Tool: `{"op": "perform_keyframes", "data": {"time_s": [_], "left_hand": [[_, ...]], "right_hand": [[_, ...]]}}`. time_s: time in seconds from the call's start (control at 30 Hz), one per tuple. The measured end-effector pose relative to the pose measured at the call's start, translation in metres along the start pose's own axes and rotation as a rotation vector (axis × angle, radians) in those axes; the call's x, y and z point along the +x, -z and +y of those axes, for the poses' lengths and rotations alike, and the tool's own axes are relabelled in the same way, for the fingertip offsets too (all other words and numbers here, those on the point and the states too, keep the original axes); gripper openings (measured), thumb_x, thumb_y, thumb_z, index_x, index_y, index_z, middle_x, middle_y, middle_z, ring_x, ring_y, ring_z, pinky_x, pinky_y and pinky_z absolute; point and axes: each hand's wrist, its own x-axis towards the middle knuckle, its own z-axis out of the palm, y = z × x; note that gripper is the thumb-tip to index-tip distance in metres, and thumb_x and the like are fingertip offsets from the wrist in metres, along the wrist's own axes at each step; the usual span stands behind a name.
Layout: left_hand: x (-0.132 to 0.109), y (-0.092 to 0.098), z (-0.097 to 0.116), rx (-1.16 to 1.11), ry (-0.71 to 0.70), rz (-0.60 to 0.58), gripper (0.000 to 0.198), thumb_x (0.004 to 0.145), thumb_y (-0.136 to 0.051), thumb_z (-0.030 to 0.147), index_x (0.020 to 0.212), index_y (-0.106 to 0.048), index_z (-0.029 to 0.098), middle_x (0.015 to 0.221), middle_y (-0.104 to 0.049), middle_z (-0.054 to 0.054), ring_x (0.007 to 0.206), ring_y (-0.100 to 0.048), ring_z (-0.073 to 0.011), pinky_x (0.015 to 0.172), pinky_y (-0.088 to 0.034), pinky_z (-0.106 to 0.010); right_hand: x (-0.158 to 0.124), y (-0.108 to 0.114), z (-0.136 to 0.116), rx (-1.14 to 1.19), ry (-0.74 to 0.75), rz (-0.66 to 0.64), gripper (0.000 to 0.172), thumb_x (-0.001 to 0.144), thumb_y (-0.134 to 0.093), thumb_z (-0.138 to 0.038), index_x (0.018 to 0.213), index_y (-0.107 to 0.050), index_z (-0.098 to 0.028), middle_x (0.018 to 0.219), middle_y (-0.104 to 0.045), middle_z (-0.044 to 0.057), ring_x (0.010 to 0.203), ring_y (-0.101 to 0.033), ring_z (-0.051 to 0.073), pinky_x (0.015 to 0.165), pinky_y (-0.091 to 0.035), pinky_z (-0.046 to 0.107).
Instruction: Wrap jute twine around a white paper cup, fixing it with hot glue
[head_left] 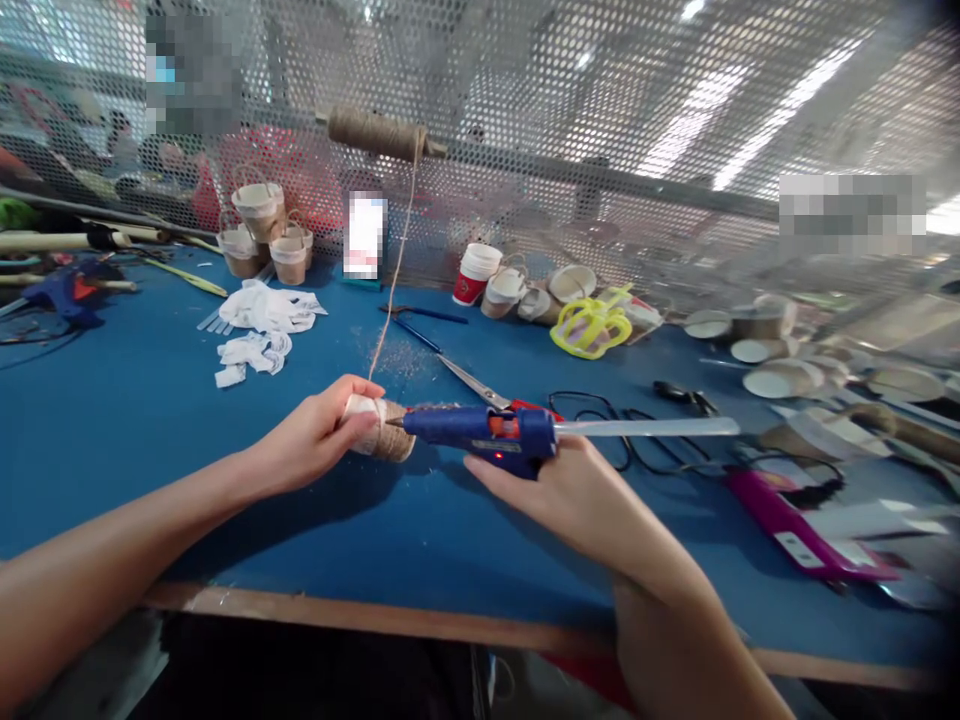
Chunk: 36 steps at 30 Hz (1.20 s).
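My left hand (330, 430) is closed around a small paper cup (396, 442) lying on its side, partly wrapped in brown twine. A taut strand of twine (401, 260) runs from the cup up to a spool (375, 135) at the mesh. In my right hand (562, 490) is a blue hot glue gun (480, 430), its nozzle pointing left at the wrapped part of the cup. Whether the tip touches cannot be made out. A clear glue stick (649, 428) juts from the gun's back, and a red light shows on its side.
Scissors (476, 382) lie behind the glue gun. Cups with twine handles (259, 215) stand back left, near white cloth scraps (262, 310). Right of centre are a red-and-white cup stack (476, 272) and a yellow woven piece (591, 325). A purple power strip (802, 530) lies right; another glue gun (71, 290) left.
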Motion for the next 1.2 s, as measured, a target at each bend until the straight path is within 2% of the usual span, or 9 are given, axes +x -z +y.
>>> {"op": "perform_keyframes", "data": {"time_s": [0.27,0.5,0.7,1.0,1.2], "left_hand": [[-0.0011,0.0018,0.0019,0.095,-0.024,0.011,0.035,0.085,-0.033,0.037,0.109,-0.045,0.015,0.081,-0.059,-0.003,0.067,-0.052,-0.0157,0.063,-0.039,-0.029],[-0.0009,0.0015,0.0022,0.114,-0.035,0.008,0.033,0.086,-0.033,0.036,0.109,-0.045,0.014,0.079,-0.059,-0.003,0.065,-0.052,-0.0152,0.061,-0.039,-0.028],[0.0000,0.0014,0.0006,0.099,-0.020,0.019,0.034,0.085,-0.035,0.037,0.108,-0.045,0.014,0.089,-0.061,-0.006,0.074,-0.055,-0.0173,0.065,-0.041,-0.029],[-0.0018,0.0016,0.0007,0.154,-0.058,0.006,0.033,0.086,-0.033,0.036,0.109,-0.044,0.015,0.085,-0.062,-0.005,0.069,-0.055,-0.0163,0.062,-0.040,-0.027],[-0.0027,0.0014,0.0011,0.174,-0.084,-0.005,0.032,0.086,-0.034,0.035,0.111,-0.042,0.016,0.079,-0.062,-0.003,0.065,-0.056,-0.0153,0.058,-0.039,-0.025]], "right_hand": [[-0.0015,-0.0019,-0.0001,-0.049,0.034,-0.003,0.015,0.073,-0.056,-0.034,0.070,-0.058,-0.019,0.056,-0.058,-0.004,0.052,-0.053,0.012,0.050,-0.043,0.022],[-0.0021,-0.0035,0.0012,-0.076,0.056,0.025,0.013,0.073,-0.056,-0.032,0.071,-0.058,-0.020,0.057,-0.058,-0.003,0.052,-0.053,0.012,0.050,-0.042,0.023],[-0.0045,-0.0039,0.0000,-0.051,0.084,-0.011,0.011,0.074,-0.055,-0.029,0.068,-0.056,-0.020,0.058,-0.058,-0.003,0.052,-0.052,0.012,0.050,-0.041,0.023],[-0.0047,-0.0030,-0.0003,-0.037,0.068,-0.012,0.011,0.074,-0.054,-0.029,0.074,-0.060,-0.020,0.064,-0.062,-0.002,0.057,-0.055,0.013,0.054,-0.043,0.024],[-0.0055,-0.0016,-0.0035,-0.032,0.038,0.003,0.011,0.074,-0.054,-0.029,0.074,-0.060,-0.020,0.062,-0.062,-0.003,0.055,-0.055,0.013,0.052,-0.042,0.023]]}}
